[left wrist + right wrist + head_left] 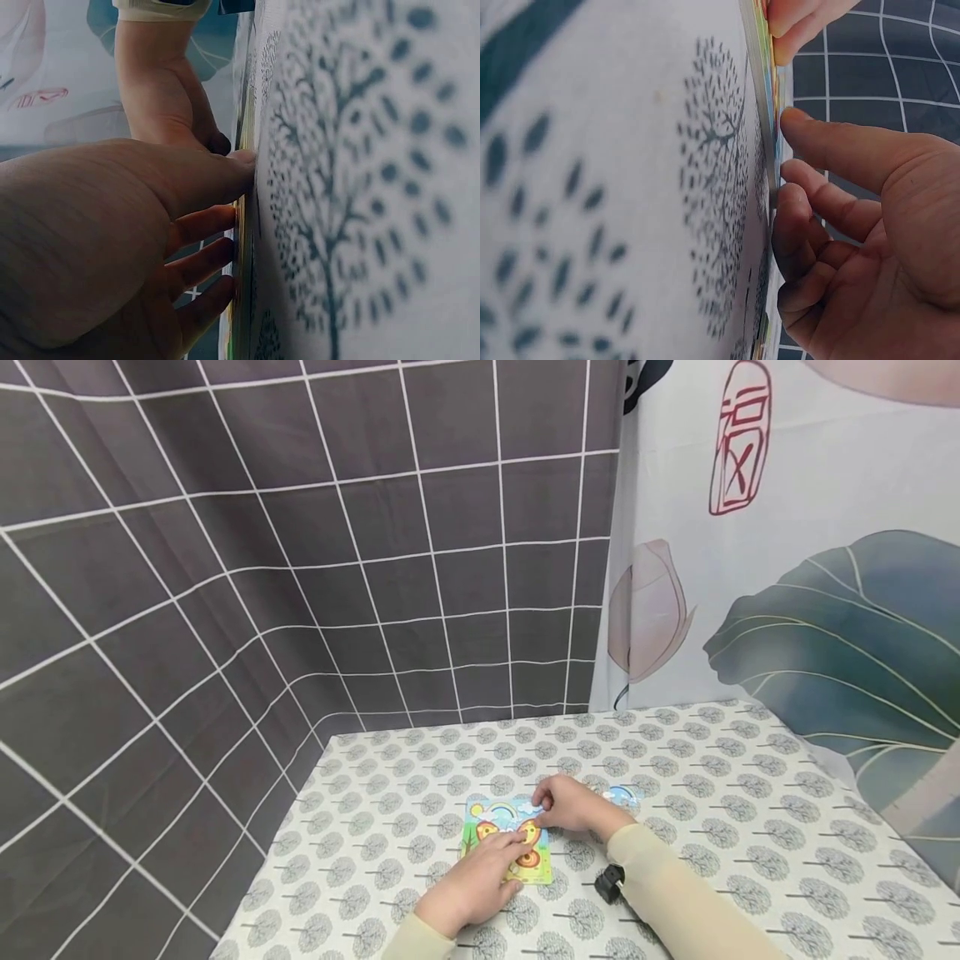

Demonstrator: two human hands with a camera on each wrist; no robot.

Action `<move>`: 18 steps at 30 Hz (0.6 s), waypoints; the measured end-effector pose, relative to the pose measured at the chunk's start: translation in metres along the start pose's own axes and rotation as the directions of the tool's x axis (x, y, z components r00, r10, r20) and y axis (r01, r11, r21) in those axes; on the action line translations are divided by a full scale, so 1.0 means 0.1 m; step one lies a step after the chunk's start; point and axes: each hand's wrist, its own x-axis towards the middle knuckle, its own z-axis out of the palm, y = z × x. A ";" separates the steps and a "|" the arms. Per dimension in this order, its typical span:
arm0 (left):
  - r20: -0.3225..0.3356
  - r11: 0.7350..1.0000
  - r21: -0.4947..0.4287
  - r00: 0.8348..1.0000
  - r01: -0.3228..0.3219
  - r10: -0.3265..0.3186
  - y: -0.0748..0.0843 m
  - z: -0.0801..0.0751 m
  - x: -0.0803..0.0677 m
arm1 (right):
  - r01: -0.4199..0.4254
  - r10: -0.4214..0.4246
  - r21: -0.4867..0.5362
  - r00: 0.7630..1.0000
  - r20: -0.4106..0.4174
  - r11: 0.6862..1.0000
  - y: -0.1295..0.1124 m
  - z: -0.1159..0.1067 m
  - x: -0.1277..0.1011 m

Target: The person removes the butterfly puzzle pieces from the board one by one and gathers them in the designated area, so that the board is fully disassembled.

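Note:
A small, colourful picture puzzle board (475,835) lies flat on the patterned cloth, showing a rainbow, blue sky and round yellow and orange shapes. My left hand (480,875) rests across its lower middle, fingers extended over the picture and thumb near the bottom edge. In the left wrist view, that thumb (217,176) reaches the edge of the thin board. At the upper right corner, my right hand (573,803) grips with bent thumb and forefinger. The right wrist view shows the thumb and forefinger tips against the board, the other fingers curled in. Both hands hide parts of the picture.
Just beyond the right hand, a blue piece with a rainbow (622,795) lies on the tree-print tablecloth (690,827). A small black device (610,883) is at the right wrist. Dark gridded curtain (450,568) and a floral curtain (825,635) stand behind the table.

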 end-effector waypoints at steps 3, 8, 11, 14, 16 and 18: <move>0.003 1.000 -0.001 1.000 0.005 -0.005 0.00 0.00 0.00 | -0.015 0.015 0.005 1.000 0.007 1.000 0.00 0.02 0.01; -0.003 1.000 -0.002 1.000 0.005 -0.005 0.00 0.00 0.00 | -0.031 0.031 0.008 0.999 0.014 0.999 0.00 0.03 0.03; -0.007 1.000 -0.004 1.000 0.004 -0.004 0.00 0.01 0.00 | -0.035 0.035 0.006 0.999 0.004 0.999 0.00 0.03 0.03; -0.009 1.000 -0.002 1.000 0.002 -0.002 0.00 0.01 0.00 | -0.025 0.025 0.001 1.000 -0.013 1.000 0.00 0.03 0.04; -0.011 1.000 0.001 1.000 0.000 0.000 0.00 0.01 0.00 | -0.016 0.016 0.001 1.000 -0.027 1.000 -0.01 0.02 0.05; -0.013 1.000 0.002 1.000 -0.001 0.001 0.00 0.01 0.00 | -0.007 0.007 0.004 0.999 -0.037 1.000 -0.01 0.02 0.06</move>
